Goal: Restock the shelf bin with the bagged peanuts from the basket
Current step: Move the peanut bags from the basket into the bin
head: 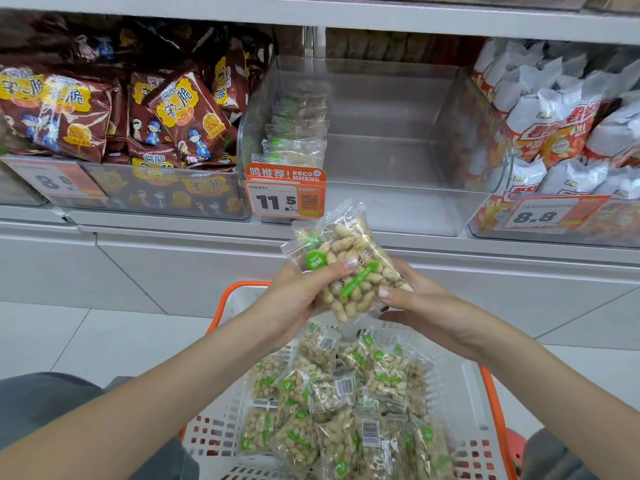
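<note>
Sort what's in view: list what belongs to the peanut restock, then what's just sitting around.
Job:
- held peanut bags, gripped by left hand and right hand
- basket with more peanut bags
- clear shelf bin, a few bags at its left

Not the job:
- brown snack packs
- white-and-orange packs
- 8.8 price tag

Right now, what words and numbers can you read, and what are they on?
"11.5" on the middle price tag of the clear bin.
"RECOMMEND" on the orange sign above it, beside Chinese characters.
"8.8" on the right price tag.
"8" on the left price tag; the rest is blurred.
Print on the brown snack bags is Chinese.
Print on the held peanut bags is too small to read.
</note>
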A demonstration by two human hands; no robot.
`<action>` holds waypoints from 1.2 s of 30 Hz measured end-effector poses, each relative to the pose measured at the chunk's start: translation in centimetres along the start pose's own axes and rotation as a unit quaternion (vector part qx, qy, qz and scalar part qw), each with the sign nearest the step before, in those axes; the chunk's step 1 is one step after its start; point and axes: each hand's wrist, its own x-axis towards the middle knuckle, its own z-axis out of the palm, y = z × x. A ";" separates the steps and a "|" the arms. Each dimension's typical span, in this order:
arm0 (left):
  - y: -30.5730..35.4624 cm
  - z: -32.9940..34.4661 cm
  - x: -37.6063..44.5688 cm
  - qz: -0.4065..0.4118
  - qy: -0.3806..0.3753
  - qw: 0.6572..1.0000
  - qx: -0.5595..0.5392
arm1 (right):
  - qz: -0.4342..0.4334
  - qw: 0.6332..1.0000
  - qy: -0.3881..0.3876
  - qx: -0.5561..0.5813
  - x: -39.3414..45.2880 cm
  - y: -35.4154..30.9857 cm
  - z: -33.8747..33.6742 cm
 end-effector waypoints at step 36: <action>-0.1 0.8 -0.2 0.107 -0.047 0.949 0.292 | -0.146 0.985 0.087 -0.036 -0.4 -2.1 0.6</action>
